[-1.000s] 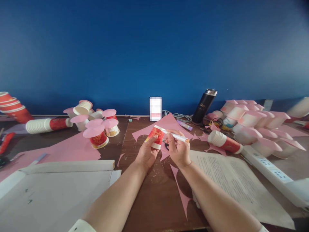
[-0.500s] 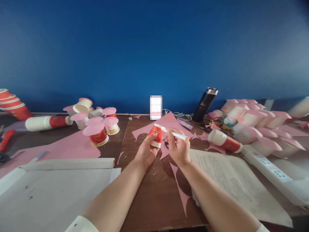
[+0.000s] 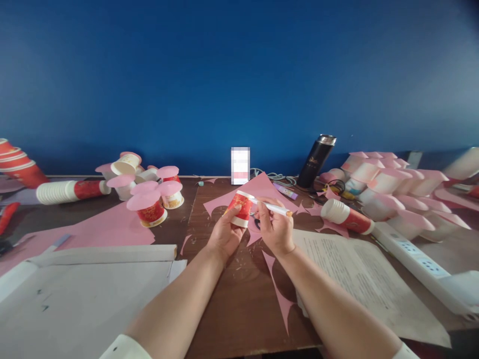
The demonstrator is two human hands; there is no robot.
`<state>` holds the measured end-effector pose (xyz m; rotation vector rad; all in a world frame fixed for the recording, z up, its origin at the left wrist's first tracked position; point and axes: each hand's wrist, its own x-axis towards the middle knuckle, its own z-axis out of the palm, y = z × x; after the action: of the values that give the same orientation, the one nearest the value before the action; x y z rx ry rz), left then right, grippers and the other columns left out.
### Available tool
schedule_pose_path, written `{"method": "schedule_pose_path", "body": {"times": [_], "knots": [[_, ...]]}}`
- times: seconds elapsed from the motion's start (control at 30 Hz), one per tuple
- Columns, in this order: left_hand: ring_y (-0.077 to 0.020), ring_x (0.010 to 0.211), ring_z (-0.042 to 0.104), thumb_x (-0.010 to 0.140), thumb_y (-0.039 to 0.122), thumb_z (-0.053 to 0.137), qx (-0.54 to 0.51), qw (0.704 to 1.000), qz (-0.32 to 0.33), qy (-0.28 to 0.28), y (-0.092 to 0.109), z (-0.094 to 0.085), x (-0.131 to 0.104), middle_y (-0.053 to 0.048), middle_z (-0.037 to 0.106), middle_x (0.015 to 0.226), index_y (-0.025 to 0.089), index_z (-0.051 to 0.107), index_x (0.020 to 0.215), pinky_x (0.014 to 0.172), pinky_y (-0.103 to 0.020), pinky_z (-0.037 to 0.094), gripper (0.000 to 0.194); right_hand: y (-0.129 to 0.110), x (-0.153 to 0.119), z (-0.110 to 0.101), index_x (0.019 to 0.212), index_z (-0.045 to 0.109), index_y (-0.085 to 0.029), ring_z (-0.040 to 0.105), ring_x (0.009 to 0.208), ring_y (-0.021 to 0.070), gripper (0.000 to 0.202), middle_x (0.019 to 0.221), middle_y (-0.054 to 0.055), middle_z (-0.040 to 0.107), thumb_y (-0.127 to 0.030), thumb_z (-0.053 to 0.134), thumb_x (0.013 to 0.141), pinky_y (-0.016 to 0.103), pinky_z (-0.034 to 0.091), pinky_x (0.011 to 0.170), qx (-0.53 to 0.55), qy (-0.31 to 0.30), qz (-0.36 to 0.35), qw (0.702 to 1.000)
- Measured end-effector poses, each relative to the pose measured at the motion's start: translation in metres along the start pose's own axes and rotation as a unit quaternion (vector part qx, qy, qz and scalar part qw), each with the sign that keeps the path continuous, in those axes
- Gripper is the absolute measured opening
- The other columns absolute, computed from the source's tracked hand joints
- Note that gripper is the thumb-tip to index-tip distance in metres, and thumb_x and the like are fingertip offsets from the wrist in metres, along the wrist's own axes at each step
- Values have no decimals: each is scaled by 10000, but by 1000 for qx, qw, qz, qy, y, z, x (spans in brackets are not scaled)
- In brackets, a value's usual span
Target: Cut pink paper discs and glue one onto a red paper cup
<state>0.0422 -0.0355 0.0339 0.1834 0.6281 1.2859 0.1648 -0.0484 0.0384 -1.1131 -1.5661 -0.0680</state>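
My left hand (image 3: 227,232) is wrapped round a red paper cup (image 3: 242,209) with a gold pattern and a white rim, tilted above the brown table. In my right hand (image 3: 276,230) is a white pen (image 3: 275,207), gripped between thumb and fingers, its tip at the cup's upper right edge. Beneath and behind the cup lies a pink paper sheet (image 3: 262,185) with curved cut-outs. Part of a dark-handled pair of scissors (image 3: 256,223) shows between my hands.
Cups with pink paper discs (image 3: 149,207) stand at left, and many pink-topped cups (image 3: 396,182) at right. A black bottle (image 3: 316,160), nested cups (image 3: 347,217), a power strip (image 3: 411,254) and printed paper (image 3: 355,269) lie right. A white box (image 3: 90,299) is front left.
The view has shifted slightly. My left hand has turned the red cup a little, showing more of its gold pattern. The pen stays near the cup's edge.
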Motion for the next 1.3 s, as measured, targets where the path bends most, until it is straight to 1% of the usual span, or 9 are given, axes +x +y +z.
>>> {"method": "schedule_pose_path", "body": {"times": [0.17,0.3,0.4,0.57,0.8,1.0,1.2,1.3], "knots": [[-133,790,672,746,80,659,-7,1000,0,4,0,-1,1,-82,710,894,121,650,879,698,-209,544,140,1,-1,0,971,652,-187,677,787,188,228,833,69,700,-310,465,928,306,543,714,3,-3,5,1000],[-138,772,671,737,81,666,-10,1000,-1,11,1,-1,1,-85,708,885,119,645,878,685,-213,543,147,2,-1,0,992,651,-188,679,792,192,236,821,67,698,-322,468,927,305,549,701,8,-8,14,1000],[-135,763,670,730,85,676,-12,1000,-2,19,1,-1,2,-81,705,880,117,645,873,696,-211,539,150,2,-1,0,989,652,-187,680,823,200,226,826,69,699,-312,475,925,312,549,721,9,-13,14,1000],[-131,759,667,732,90,674,-12,1000,-5,14,1,-2,3,-77,704,878,118,643,863,692,-211,537,138,2,0,0,969,654,-185,678,846,205,210,840,72,702,-300,485,920,314,546,748,10,-7,7,1000],[-130,745,668,734,90,672,-18,1000,-6,12,2,-2,4,-76,707,861,112,644,865,679,-208,532,136,3,-1,1,984,652,-191,681,821,198,229,862,73,704,-322,474,924,300,549,714,6,-13,18,1000],[-129,735,669,727,97,682,-21,1000,-8,13,2,-3,3,-68,710,847,121,644,860,673,-210,535,140,3,-1,1,978,654,-193,682,816,197,234,886,76,705,-329,470,926,299,550,706,5,-8,10,1000],[-131,731,671,722,93,682,-25,1000,-11,13,3,-2,3,-65,708,838,131,641,858,662,-210,536,147,3,-1,1,966,657,-192,686,788,191,234,832,69,706,-331,474,925,290,550,697,-5,-3,11,1000],[-129,730,670,723,93,681,-20,1000,-11,16,3,-2,3,-66,708,846,128,639,856,665,-210,535,143,4,-2,1,976,654,-187,687,806,197,231,846,76,707,-323,475,924,296,554,702,1,-5,13,1000]]}}
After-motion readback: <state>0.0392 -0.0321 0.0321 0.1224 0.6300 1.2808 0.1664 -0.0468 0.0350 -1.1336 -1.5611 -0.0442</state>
